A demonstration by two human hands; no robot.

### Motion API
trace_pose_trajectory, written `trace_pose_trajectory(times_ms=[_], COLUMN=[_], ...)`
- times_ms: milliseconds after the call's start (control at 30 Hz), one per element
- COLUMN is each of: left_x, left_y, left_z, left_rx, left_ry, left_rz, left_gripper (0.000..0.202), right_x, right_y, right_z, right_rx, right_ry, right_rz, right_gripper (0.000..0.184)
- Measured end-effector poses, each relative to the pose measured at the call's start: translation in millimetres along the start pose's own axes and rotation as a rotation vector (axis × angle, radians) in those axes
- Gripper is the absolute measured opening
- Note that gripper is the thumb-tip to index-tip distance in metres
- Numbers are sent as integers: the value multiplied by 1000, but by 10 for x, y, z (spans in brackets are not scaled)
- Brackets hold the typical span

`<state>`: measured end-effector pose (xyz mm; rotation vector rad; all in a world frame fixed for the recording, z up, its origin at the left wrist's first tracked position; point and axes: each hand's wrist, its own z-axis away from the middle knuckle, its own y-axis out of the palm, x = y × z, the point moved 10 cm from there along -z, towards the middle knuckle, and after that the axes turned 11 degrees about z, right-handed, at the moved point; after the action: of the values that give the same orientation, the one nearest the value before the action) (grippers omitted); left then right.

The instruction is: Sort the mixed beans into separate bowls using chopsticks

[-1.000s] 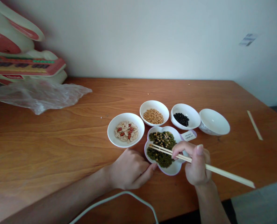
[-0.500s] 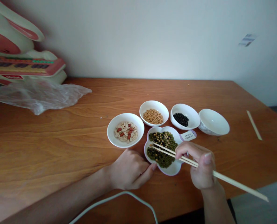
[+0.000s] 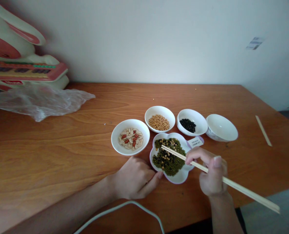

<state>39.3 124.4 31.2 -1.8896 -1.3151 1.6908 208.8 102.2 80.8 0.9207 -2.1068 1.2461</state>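
At the far left, a rabbit-shaped toy keyboard [image 3: 24, 70] stood at the rear of the wooden table [image 3: 61, 143]. A clear plastic bag [image 3: 43, 102] lay against its front. Next, a white bowl [image 3: 131, 123] contained peanuts [image 3: 131, 139]. The left hand [image 3: 134, 178] rested in front of this bowl, fingers curled under, thumb extended to the lower left rim of a flower-shaped dish [image 3: 179, 177]; whether it pinched the rim could not be determined. A pale cable [image 3: 132, 202] arched in front of this hand. Behind the dish, a second bowl [image 3: 160, 110] contained yellow beans [image 3: 159, 123]. The dish held mixed green, black and yellow beans [image 3: 170, 167]; its labelled handle [image 3: 195, 142] pointed to the right rear. A third bowl [image 3: 195, 113] contained black beans [image 3: 188, 125]. The right hand [image 3: 212, 170] pinched a pair of chopsticks [image 3: 249, 193] between thumb and fingers. Their tips were close together over the mixed beans; contact could not be confirmed. A fourth bowl [image 3: 221, 127] stood just beside the third. At the far right, a thin wooden stick [image 3: 263, 131] lay on the table.
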Motion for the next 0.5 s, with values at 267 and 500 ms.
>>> trace_pose_trajectory(times_ms=[267,500], left_x=[19,-4], left_y=[17,17], left_z=[1,-6], left_rx=[23,26], left_ry=[-20,-8], left_rz=[18,41], left_gripper=[52,50], right_x=[108,-288], right_y=[185,-165], right_z=[46,234], right_rx=[78,-280], right_ry=[-159,93], right_rz=[21,-57], right_gripper=[48,73])
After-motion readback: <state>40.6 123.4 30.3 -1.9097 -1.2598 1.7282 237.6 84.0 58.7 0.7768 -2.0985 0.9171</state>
